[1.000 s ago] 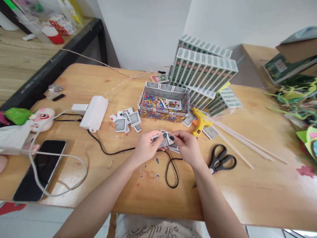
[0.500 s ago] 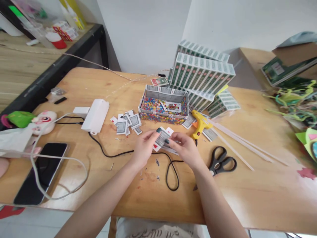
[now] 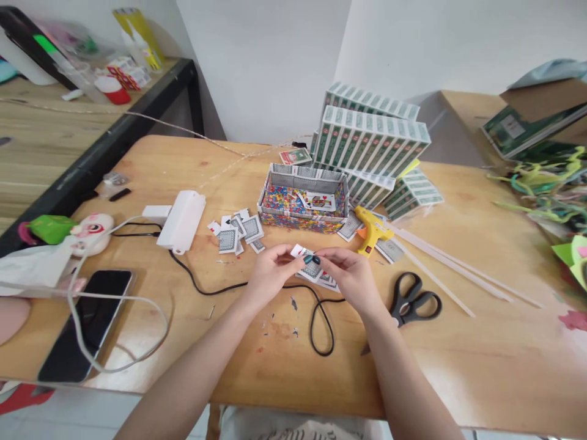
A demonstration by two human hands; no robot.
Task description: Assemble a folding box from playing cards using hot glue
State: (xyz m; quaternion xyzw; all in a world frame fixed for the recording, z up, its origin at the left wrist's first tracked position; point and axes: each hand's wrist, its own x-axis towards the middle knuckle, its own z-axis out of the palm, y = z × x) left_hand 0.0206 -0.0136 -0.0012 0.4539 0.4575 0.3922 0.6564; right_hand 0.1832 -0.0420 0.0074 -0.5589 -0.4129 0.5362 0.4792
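Between my two hands, at the front middle of the table, is a playing card (image 3: 310,270), its patterned grey back partly showing. My left hand (image 3: 274,274) pinches it from the left, and my right hand (image 3: 345,272) grips it from the right, with the thumbs nearly touching. Other cards lie under or just behind the fingers; how many, I cannot tell. Beyond the hands stands an open box (image 3: 302,221) covered with cards and a colourful pattern, with loose cards inside. Left of the box lies a small heap of cut card pieces (image 3: 229,239).
A yellow glue gun (image 3: 370,232), black-handled scissors (image 3: 408,302) and long glue sticks (image 3: 449,260) lie to the right. Stacked card packs (image 3: 373,140) rise behind. A black cable (image 3: 202,291) loops near my hands. On the left are a phone (image 3: 87,327) and white power strip (image 3: 181,220).
Both thumbs have come together over the card, and the card has turned in my fingers. The whole view has shifted slightly.
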